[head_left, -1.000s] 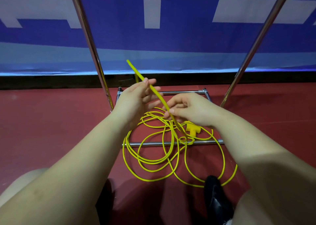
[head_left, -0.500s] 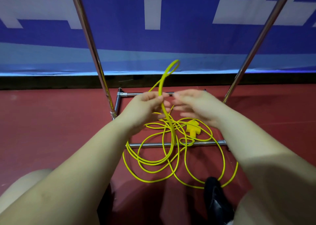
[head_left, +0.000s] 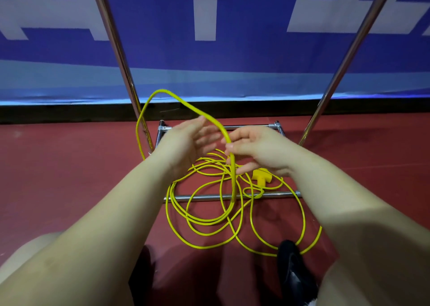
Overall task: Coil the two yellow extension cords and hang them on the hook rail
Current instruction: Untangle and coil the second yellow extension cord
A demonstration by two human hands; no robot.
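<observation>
Evidently we are forming a first loop: our right hand (head_left: pixel 258 150) pinches the cord (head_left: pixel 204 219) between thumb and fingers to feed it up, while our left hand (head_left: pixel 188 143) stays open, fingers straight, inside the raised loop to size it. Most of the cord lies tangled on the floor (head_left: pixel 69 177) across the rack's base bar (head_left: pixel 209 198), its plug (head_left: pixel 262 177) below our right hand. We cannot tell two cords apart in the tangle, and no hooks are in view.
</observation>
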